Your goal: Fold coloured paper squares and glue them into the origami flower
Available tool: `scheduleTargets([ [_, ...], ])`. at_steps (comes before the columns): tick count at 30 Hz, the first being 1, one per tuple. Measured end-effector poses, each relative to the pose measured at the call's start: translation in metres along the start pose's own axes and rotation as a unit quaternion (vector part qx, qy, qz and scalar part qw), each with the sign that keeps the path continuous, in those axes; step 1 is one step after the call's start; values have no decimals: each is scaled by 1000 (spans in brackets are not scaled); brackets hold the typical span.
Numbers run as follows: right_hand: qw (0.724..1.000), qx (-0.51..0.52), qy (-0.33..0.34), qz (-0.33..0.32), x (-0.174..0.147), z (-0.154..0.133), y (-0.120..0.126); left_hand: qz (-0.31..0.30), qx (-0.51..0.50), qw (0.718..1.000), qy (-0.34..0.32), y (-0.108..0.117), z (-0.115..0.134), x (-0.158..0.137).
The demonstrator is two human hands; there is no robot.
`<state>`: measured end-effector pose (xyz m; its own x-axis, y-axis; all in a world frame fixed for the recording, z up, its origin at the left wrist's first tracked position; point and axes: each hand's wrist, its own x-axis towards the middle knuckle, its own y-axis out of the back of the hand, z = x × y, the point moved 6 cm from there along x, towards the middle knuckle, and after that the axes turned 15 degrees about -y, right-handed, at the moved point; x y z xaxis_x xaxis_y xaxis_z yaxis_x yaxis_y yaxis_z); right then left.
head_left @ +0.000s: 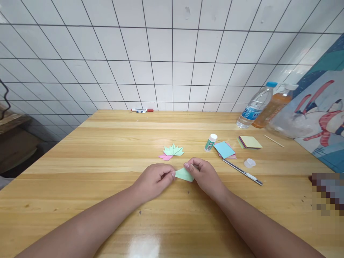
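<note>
Between my two hands is a small piece of folded green paper [184,174]. My left hand [157,181] pinches its left tip. My right hand [202,175] grips the right side, with the thumb on top; part of the paper is hidden under those fingers. Just beyond my hands lies a fan-shaped row of folded light green paper points [173,149], with a folded pink paper piece [166,157] at its lower left.
A glue stick [211,142] stands upright right of centre. Near it are blue square paper [224,149], a yellow-topped paper stack [250,142], a silver pen [243,172], a clear cap [249,163] and a thin stick [274,141]. Bottles [255,107] stand far right; markers [142,110] lie by the wall.
</note>
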<state>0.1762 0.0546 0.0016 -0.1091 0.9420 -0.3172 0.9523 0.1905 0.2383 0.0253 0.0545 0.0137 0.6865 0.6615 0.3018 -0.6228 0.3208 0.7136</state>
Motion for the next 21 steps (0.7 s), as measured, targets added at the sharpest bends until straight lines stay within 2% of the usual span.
scheduleTargets([
  [3, 998, 31, -18, -45, -1, 1, -5, 3, 13, 1000, 1, 1, -2, -1],
  [8, 994, 59, -67, -61, 0, 8, -6, -1, 53, 998, -27, 3, 2, 1],
  [12, 989, 91, -76, -85, 1, 8, -7, 4, 60, 997, -37, 5, 3, 1],
  [18, 986, 102, -77, -104, 1, 9, -6, 25, -79, 996, 24, 2, -5, 0],
  [21, 990, 78, -63, -105, 0, 9, -8, 21, -75, 996, 34, 1, -5, 0],
])
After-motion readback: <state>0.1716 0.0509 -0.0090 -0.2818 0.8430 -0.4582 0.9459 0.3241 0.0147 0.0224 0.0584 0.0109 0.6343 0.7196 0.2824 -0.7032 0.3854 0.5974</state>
